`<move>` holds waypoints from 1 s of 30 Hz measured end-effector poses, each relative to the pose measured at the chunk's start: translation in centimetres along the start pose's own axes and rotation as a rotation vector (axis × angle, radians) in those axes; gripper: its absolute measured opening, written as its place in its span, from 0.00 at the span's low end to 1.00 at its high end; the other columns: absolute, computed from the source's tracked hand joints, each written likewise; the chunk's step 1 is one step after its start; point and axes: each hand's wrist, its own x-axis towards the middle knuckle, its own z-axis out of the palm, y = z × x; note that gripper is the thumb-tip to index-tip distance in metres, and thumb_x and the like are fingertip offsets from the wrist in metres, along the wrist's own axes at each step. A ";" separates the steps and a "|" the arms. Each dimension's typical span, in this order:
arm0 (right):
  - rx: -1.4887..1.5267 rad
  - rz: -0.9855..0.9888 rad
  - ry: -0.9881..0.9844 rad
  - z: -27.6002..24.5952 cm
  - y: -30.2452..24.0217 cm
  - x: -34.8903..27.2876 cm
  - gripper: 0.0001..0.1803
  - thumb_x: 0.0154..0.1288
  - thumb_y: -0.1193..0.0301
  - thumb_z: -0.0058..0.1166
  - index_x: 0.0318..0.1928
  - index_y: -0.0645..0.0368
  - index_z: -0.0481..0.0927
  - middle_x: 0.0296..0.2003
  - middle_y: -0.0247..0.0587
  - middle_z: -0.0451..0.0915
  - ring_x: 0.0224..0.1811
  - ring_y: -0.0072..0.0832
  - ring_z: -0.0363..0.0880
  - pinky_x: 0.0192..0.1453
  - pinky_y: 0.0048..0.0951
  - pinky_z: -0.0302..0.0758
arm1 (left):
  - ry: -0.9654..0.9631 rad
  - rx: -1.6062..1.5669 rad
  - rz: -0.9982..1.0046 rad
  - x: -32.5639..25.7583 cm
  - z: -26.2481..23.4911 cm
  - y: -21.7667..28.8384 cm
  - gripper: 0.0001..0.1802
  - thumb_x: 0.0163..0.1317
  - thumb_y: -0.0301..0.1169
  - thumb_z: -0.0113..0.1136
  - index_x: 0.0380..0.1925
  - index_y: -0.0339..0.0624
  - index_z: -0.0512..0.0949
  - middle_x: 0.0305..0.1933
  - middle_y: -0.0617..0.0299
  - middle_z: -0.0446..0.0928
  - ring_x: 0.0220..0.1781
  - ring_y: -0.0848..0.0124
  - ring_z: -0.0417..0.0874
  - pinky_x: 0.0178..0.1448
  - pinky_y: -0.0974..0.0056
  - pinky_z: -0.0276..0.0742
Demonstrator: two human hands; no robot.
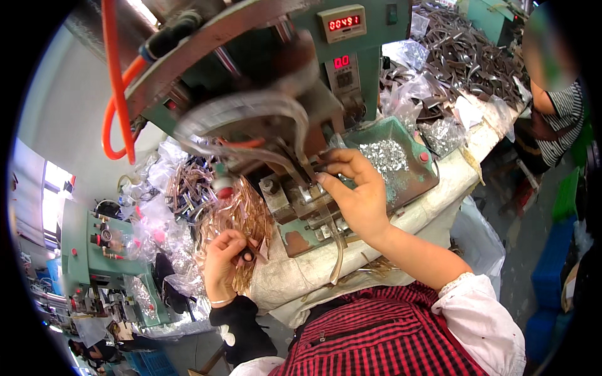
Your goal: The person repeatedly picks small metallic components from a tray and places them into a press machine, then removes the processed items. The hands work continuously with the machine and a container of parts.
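Note:
At the green press, my right hand pinches thumb and forefinger together over the metal fixture. What sits between those fingertips is too small and covered to name. A pale curved strip runs from the fixture down over the table edge. My left hand is closed, lower and to the left, on a thin brown strip with a dark rounded end. It is beside a heap of shiny copper-coloured strips. Above the fixture, the press's moving parts and a clear curved tube are blurred.
Right of the fixture, a green tray holds small silvery pieces. Dark curved parts are piled behind it. Plastic bags and strips crowd the left, near another green machine. An orange hose hangs at upper left. Another person is at far right.

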 end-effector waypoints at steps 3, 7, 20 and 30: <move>0.178 0.190 -0.090 0.9 -1.9 0.0 0.19 0.65 0.80 0.62 0.56 0.68 0.75 0.47 0.41 0.84 0.47 0.22 0.82 0.55 0.23 0.76 | 0.185 -0.071 0.283 -3.3 4.0 3.4 0.09 0.72 0.26 0.56 0.48 0.36 0.77 0.36 0.50 0.86 0.25 0.72 0.83 0.26 0.74 0.75; 0.038 0.114 -0.053 1.2 -3.0 -1.1 0.20 0.67 0.82 0.56 0.59 0.66 0.74 0.49 0.41 0.83 0.48 0.22 0.81 0.55 0.26 0.77 | 0.266 0.110 0.954 -5.5 10.0 5.0 0.09 0.73 0.28 0.59 0.46 0.34 0.80 0.38 0.48 0.85 0.32 0.66 0.86 0.35 0.68 0.82; -0.738 -0.185 0.244 -14.2 3.7 3.6 0.14 0.65 0.81 0.54 0.51 0.64 0.81 0.47 0.46 0.86 0.49 0.37 0.84 0.56 0.34 0.77 | 0.075 0.849 1.665 -0.6 17.2 4.0 0.16 0.46 0.22 0.79 0.36 0.42 0.84 0.37 0.54 0.87 0.23 0.70 0.80 0.22 0.68 0.69; -1.224 -0.254 -0.019 -12.2 3.0 -0.7 0.09 0.50 0.74 0.71 0.32 0.59 0.84 0.35 0.43 0.77 0.46 0.44 0.77 0.50 0.44 0.74 | 0.149 0.787 1.439 -2.6 17.1 2.9 0.19 0.47 0.22 0.77 0.42 0.39 0.86 0.44 0.52 0.88 0.28 0.67 0.85 0.28 0.67 0.75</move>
